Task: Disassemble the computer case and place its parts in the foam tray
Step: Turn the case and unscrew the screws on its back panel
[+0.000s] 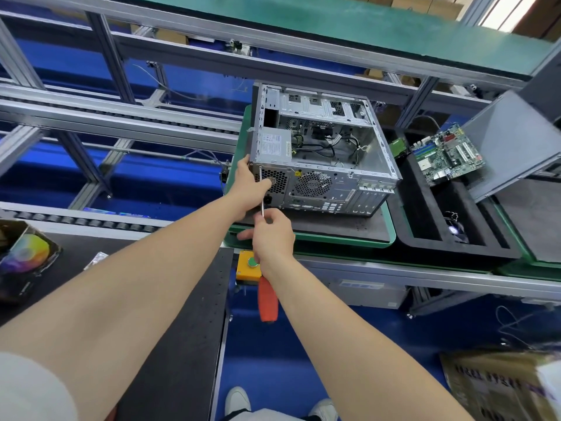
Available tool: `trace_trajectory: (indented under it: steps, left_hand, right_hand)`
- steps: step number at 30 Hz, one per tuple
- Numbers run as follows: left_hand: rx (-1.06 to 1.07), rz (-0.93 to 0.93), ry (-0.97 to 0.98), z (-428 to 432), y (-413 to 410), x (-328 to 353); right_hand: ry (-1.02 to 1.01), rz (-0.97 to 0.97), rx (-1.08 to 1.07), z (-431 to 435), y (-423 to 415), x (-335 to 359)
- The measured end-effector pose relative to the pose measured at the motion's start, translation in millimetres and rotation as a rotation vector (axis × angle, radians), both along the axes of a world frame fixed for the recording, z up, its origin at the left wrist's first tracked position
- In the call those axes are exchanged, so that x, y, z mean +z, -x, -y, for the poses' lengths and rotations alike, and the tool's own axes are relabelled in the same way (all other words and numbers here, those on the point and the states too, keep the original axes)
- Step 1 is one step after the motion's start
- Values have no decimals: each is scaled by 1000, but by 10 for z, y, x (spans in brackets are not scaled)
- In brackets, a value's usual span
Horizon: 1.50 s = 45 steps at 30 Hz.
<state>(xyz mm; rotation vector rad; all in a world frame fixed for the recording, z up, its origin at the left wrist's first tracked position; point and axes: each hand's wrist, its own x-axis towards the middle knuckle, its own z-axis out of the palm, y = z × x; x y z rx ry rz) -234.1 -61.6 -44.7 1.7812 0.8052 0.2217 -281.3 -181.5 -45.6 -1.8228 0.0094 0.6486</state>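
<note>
Right hand: fingers pinched shut around the thin steel shaft of the long screwdriver with the orange-red handle, handle hanging below the wrist and the tip up against the rear panel beside the left hand, whose fingers are spread flat and curled over the rear left corner of the open grey sheet-metal computer case, gripping nothing else. The case lies on its side on a dark mat in a green-rimmed tray, just beyond both hands. Further right of the fingers, the black foam tray holds a green motherboard leaning in a slot.
</note>
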Motion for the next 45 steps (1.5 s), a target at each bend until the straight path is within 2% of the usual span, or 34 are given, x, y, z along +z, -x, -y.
trace_trajectory:
  steps: [3, 6, 9, 13, 19, 21, 23, 27, 33, 35, 37, 39, 42, 45]
  left_hand:
    - [182, -77, -127, 74, 20, -34]
    - [236, 26, -96, 81, 65, -10]
    - [225, 128, 81, 65, 79, 43]
    - [177, 159, 248, 37, 40, 144]
    - [186, 175, 506, 63, -11, 231]
    - [204, 189, 544, 70, -17, 220]
    - [212, 194, 556, 55, -14, 204]
    - [199, 204, 583, 59, -16, 183]
    - [184, 188, 617, 129, 0, 242]
    - [174, 194, 646, 147, 24, 279]
    - [167, 188, 655, 173, 21, 321]
    - [154, 153, 633, 197, 6, 383]
    - [138, 146, 630, 188, -3, 426]
    - [135, 200, 718, 142, 38, 399]
  right_hand:
    - [199, 187, -9, -3, -7, -85]
    - [139, 142, -10, 12, -51, -114]
    - [32, 14, 26, 42, -81, -31]
    - [-286, -283, 115, 148, -133, 119]
    - [-939, -823, 19, 201, -99, 113]
    - [-1050, -868, 6, 202, -96, 100]
    - [-991, -767, 4, 182, -91, 120]
    - [-588, -384, 52, 137, -77, 140]
    - [5, 39, 89, 62, -52, 135]
    - [121, 153, 90, 23, -47, 96]
    - [138, 176, 93, -3, -39, 57]
    - [56, 92, 103, 4, -37, 53]
    - [-256, -204, 138, 51, -61, 103]
    - [-558, -489, 79, 105, -113, 133]
